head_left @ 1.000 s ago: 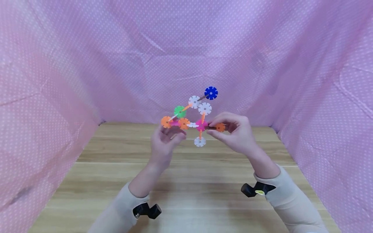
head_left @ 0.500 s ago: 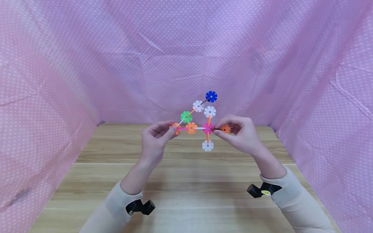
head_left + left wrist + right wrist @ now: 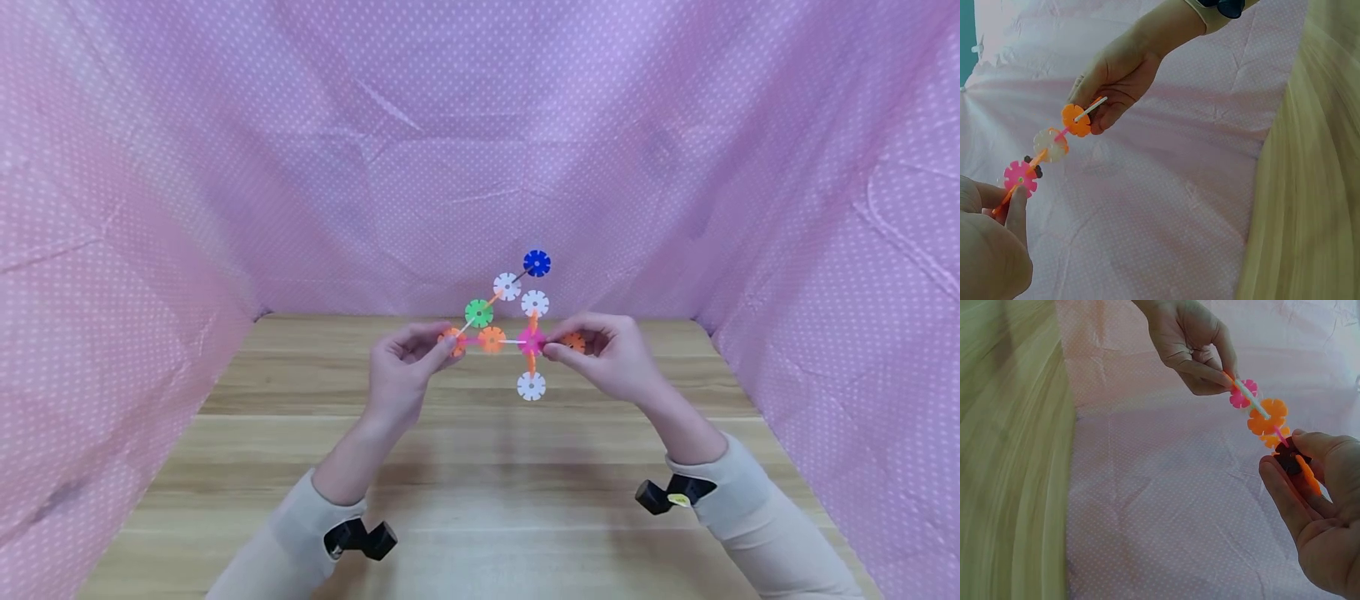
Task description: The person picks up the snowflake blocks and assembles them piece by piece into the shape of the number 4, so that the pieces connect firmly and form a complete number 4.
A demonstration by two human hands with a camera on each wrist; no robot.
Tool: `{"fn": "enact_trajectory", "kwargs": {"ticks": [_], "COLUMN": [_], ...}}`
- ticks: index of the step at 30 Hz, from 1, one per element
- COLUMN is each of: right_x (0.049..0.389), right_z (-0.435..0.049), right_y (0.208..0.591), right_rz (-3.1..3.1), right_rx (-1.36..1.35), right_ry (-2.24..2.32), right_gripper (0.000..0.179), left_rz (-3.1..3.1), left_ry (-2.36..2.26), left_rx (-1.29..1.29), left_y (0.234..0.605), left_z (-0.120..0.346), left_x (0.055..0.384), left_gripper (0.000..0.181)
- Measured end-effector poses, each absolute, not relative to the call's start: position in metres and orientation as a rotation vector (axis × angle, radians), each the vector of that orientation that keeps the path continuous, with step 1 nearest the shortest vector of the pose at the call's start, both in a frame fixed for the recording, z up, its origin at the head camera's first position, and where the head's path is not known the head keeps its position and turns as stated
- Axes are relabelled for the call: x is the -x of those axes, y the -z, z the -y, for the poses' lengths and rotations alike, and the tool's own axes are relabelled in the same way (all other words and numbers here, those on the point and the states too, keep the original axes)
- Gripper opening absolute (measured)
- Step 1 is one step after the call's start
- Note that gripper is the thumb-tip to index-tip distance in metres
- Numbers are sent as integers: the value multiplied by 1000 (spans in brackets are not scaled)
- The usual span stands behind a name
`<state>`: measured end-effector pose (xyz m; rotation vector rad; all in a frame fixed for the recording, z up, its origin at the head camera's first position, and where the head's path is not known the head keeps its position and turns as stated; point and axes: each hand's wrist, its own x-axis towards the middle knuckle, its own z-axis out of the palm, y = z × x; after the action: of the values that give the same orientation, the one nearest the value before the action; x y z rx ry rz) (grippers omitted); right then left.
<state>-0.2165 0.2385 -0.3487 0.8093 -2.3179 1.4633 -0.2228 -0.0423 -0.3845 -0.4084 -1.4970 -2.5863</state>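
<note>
Several slotted plastic snowflake discs are joined into one branching figure, held above the table between both hands. At its left end, my left hand (image 3: 401, 367) pinches an orange disc (image 3: 455, 343) between thumb and fingers. Pinched in my right hand (image 3: 611, 354) is a brown disc (image 3: 1290, 457), joined to the pink disc (image 3: 531, 342); another orange disc (image 3: 574, 342) sits partly hidden by those fingers. A slanting branch runs through a green disc (image 3: 478, 313) and a white disc (image 3: 507, 287) to a blue disc (image 3: 537, 263). White discs stand above and below the pink one.
Below the hands lies a wood-grain table (image 3: 480, 467). Pink dotted cloth (image 3: 480, 125) hangs behind it and along both sides. A black wrist camera (image 3: 360, 537) is strapped to the left sleeve, another (image 3: 671, 493) to the right.
My left hand shifts left from behind the figure and takes the left-end orange disc between thumb and fingers. The figure moves slightly right, then lower. My right hand keeps its pinch.
</note>
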Motion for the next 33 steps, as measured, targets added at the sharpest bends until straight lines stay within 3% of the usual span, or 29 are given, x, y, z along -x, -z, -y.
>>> {"fn": "enact_trajectory", "kwargs": {"ticks": [14, 20, 33], "right_x": [217, 217, 222], "right_z": [-238, -234, -229], "right_y": [383, 401, 426], "right_rz": [2412, 2554, 2692], "right_rx": [-784, -768, -771], "right_ry": [-1503, -1355, -1154], "right_gripper": [13, 11, 16], "left_rz": [1754, 1927, 2188], "left_ry": [2634, 2619, 2506], "left_rx": [263, 210, 179], "left_y": [415, 432, 463], "left_z": [48, 58, 67], "left_x": [228, 228, 229], "left_gripper": [18, 32, 37]}}
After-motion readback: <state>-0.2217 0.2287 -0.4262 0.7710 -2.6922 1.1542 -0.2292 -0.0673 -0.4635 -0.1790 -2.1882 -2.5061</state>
